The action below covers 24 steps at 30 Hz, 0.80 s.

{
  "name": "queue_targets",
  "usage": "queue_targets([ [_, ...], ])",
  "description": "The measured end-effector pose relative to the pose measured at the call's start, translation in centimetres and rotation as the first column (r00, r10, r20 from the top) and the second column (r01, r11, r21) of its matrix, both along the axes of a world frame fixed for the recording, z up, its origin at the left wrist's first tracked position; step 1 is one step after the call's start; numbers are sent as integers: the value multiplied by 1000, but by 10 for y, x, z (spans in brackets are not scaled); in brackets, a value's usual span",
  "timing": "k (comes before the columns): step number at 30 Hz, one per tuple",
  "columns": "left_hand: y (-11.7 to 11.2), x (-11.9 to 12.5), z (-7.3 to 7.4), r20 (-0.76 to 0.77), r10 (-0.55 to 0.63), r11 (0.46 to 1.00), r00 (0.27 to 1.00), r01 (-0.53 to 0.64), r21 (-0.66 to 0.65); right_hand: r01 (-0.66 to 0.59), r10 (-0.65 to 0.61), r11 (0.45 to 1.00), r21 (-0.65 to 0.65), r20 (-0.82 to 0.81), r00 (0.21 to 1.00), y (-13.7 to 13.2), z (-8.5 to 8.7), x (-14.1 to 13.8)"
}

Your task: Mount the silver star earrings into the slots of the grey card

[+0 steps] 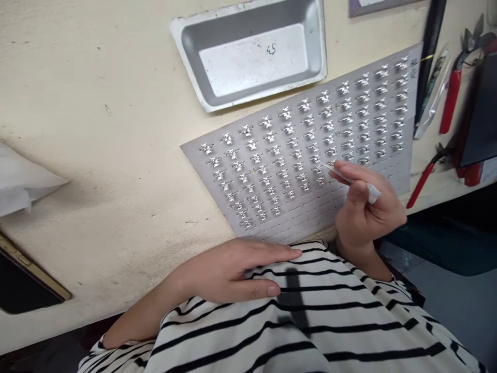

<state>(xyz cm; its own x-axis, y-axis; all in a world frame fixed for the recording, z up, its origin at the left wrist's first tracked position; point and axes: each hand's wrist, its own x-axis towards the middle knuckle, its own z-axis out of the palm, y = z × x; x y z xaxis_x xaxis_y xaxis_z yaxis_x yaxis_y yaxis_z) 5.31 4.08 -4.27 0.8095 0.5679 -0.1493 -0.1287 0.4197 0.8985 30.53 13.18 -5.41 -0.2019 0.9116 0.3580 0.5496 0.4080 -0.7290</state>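
A grey slotted board (310, 212) lies at an angle on the table, with rows of small shiny silver jewellery pieces (287, 128), possibly rings, standing in its slits. The slits along its near side hold none. Over the board's right part, my right hand (368, 207) pinches a thin, pointed white tool (337, 172); a white end (373, 194) sticks out behind the fingers. The tool's tip is close to the pieces; whether it touches one I cannot tell. My left hand (233, 269) rests with fingers stretched at the board's near edge, against the striped shirt, holding nothing.
Behind the board stands a shallow metal tray (252, 57) with a mark inside. Red-handled cutters (452, 98) and smaller red-handled pliers (423, 181) lie at the right, beside a dark box-like thing (481, 114). A phone (31, 280) and white plastic bag (27, 178) are at the left.
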Motion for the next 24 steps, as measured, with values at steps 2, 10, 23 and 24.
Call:
queue_targets([
  [2,1,0,0,0,-3,1000,1000,3,6,21,-16,997,81,-55,998,4,-2,-5],
  [10,2,1,-1,23,4,1000,1000,-4,13,35,-31,998,51,-64,997,4,-6,-9],
  [23,1,1,-2,28,4,1000,1000,-4,14,15,-13,999,30,-42,999,3,-3,-6],
  [24,1,1,-2,30,6,1000,1000,-7,14,12,-10,999,38,-41,999,2,-2,-5],
])
